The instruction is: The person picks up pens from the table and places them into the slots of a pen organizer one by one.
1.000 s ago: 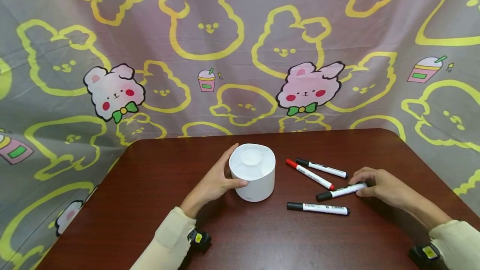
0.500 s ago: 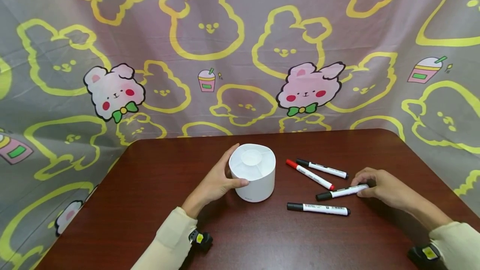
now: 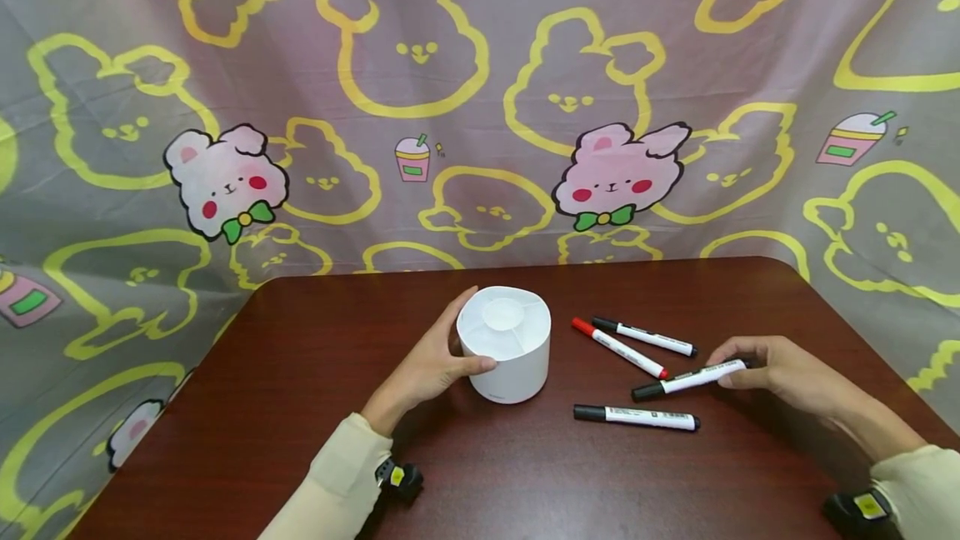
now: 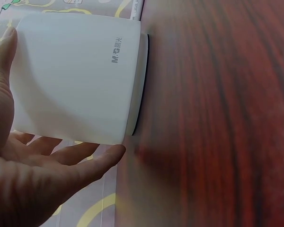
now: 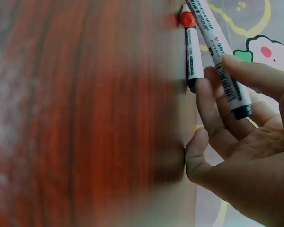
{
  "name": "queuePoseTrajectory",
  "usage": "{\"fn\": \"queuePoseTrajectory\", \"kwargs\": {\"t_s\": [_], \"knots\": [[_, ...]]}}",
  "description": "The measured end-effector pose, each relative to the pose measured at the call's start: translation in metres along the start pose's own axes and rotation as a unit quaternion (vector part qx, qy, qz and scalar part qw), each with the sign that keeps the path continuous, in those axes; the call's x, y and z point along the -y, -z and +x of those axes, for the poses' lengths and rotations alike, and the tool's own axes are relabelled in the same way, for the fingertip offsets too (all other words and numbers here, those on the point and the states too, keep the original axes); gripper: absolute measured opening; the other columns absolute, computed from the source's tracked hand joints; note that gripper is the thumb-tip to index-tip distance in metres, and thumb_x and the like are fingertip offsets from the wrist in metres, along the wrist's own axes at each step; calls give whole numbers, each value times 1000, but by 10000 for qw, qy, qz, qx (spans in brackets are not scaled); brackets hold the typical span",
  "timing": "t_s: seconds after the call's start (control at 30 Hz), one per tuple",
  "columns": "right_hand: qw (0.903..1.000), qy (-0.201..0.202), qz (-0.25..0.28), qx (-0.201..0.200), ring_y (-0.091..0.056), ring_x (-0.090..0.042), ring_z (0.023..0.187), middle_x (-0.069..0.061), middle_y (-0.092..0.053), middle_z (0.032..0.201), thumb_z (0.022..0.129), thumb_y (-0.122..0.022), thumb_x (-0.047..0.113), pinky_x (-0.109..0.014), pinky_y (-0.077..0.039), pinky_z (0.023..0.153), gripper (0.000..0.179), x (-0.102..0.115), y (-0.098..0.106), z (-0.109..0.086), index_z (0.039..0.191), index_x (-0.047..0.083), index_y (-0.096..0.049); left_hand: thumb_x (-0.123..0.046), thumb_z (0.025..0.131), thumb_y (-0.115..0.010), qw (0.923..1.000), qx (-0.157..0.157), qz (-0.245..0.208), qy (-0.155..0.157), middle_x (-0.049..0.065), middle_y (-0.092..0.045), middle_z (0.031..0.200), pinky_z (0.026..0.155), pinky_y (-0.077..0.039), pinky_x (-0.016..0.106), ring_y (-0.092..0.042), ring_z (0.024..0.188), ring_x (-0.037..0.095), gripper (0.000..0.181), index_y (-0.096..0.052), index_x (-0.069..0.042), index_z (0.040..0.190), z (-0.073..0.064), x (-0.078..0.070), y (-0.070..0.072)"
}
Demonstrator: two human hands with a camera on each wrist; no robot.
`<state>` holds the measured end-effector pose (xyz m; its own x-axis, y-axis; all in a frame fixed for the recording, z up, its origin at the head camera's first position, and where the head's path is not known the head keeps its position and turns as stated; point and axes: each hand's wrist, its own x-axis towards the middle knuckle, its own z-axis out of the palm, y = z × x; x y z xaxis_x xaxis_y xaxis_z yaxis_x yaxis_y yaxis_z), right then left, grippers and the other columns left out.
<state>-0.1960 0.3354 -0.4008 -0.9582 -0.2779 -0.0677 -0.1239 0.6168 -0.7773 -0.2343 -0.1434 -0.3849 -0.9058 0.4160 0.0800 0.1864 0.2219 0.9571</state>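
My left hand (image 3: 423, 369) grips a white round pen holder (image 3: 513, 377) by its left side, thumb in front and fingers behind. Divided compartments show in its top. In the left wrist view its wall (image 4: 80, 75) carries grey M&G lettering. With thumb and fingers, my right hand (image 3: 783, 377) pinches the white end of a black-capped whiteboard marker (image 3: 693, 379). That marker tilts, its white end lifted and its black cap low, near the table. In the right wrist view, the held marker (image 5: 222, 61) lies between thumb and fingers.
A red-capped marker (image 3: 618, 348) and a black-capped marker (image 3: 652, 337) lie right of the holder. Another black marker (image 3: 637, 417) lies nearer the front. All rest on a dark red-brown table (image 3: 360, 315), with a cartoon-print cloth (image 3: 480, 107) hanging behind.
The white end of the marker in my right hand has risen and shifted slightly right with the hand. My left hand and the pen holder stay practically where they were.
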Motion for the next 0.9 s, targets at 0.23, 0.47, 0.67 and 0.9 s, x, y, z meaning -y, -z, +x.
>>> {"fn": "queuePoseTrajectory", "kwargs": {"t_s": [0.23,0.47,0.67,0.9], "knots": [[9977,66,660,-139,-60,-14,76,10,-68,90,98,-72,10,-29,-48,65,20,3,1,-1,114,-1,-72,-14,85,-89,9999,58,-16,-117,16,-39,164,114,-43,43,-48,143,33,111,-16,-16,169,-1,-2,0],[9905,408,1290,-229,-68,-10,85,11,-74,102,100,-68,5,-27,-57,72,19,6,-1,0,117,-3,-70,-15,84,-89,10000,38,-19,-82,15,-39,164,113,-44,43,-49,143,33,111,-17,-18,169,-2,-1,0],[9802,752,1829,-100,-73,-6,94,5,-77,107,101,-63,-2,-26,-62,80,20,13,-2,1,121,-3,-69,-14,84,-90,10000,11,19,-76,14,-39,164,114,-43,43,-49,143,32,112,-17,-18,169,-1,-1,0],[9752,725,2058,-366,-76,-11,94,4,-76,106,101,-64,0,-30,-63,81,23,28,-5,5,122,10,-70,-14,83,-90,10000,5,21,-36,13,-39,164,113,-44,43,-49,144,32,113,-16,-17,169,-1,-1,0]]}}
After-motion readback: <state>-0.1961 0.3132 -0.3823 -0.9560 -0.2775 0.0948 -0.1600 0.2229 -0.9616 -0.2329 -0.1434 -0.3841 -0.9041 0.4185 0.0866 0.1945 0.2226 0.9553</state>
